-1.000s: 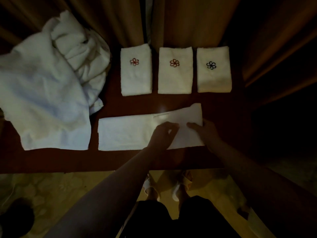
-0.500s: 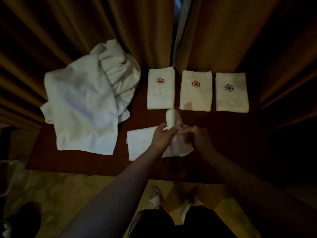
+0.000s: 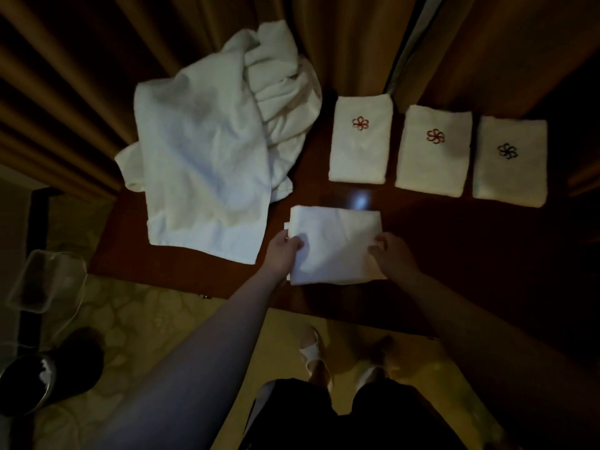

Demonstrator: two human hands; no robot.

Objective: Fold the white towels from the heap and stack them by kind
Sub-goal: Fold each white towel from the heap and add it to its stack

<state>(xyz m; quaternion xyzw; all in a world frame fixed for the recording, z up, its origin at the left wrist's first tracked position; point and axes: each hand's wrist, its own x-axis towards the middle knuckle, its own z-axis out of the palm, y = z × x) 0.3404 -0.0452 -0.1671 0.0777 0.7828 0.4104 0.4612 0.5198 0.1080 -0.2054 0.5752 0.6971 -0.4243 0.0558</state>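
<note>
Head view, inspected. One folded towel (image 3: 336, 243) lies on the table (image 3: 454, 254) between my hands. My left hand (image 3: 282, 251) pinches its left edge; my right hand (image 3: 391, 254) grips its right edge with curled fingers. Its long axis runs roughly side to side, so both hands are equally near. Beyond my fingertips, three folded stacks (image 3: 433, 151) sit in a row: two with red emblems, one with a dark one. One heap (image 3: 214, 151) lies beyond my left fingers.
</note>
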